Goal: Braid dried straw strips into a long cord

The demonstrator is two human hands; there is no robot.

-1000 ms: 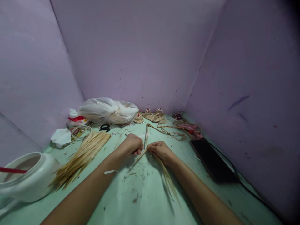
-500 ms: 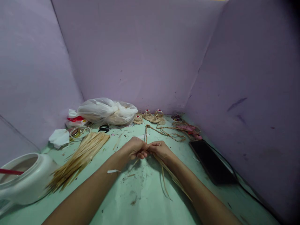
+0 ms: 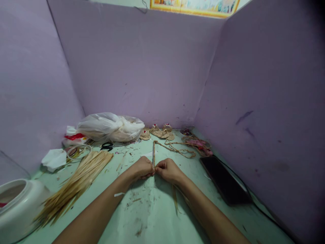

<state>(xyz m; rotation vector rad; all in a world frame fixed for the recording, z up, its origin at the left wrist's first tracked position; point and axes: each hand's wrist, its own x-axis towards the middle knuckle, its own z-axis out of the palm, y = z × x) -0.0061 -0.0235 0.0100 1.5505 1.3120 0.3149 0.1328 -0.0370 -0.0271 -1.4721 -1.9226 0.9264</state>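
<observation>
A twisted straw cord (image 3: 154, 152) rises from between my two hands, bends at a point beyond them and trails right in loose loops. My left hand (image 3: 144, 167) is closed with its fingers curled in, gripping the cord's near end. Right beside it, my right hand (image 3: 169, 169) pinches the same end between thumb and fingertips. Loose flat straw strands (image 3: 175, 198) hang out below my right hand, partly hidden by the forearm. My fingers hide the exact spot where strands and cord meet.
Left lie a bundle of dry straw strips (image 3: 76, 183), a white pot (image 3: 27, 206), black-handled scissors (image 3: 107, 146) and a tape roll (image 3: 79, 152). Behind are a plastic bag (image 3: 109, 127) and small woven slippers (image 3: 158, 131). A dark phone (image 3: 224, 181) with a cable lies right.
The view has tilted up, showing a framed picture above the wall. My hands have drawn slightly apart at the cord, and the loose strands below my right hand have shifted.
</observation>
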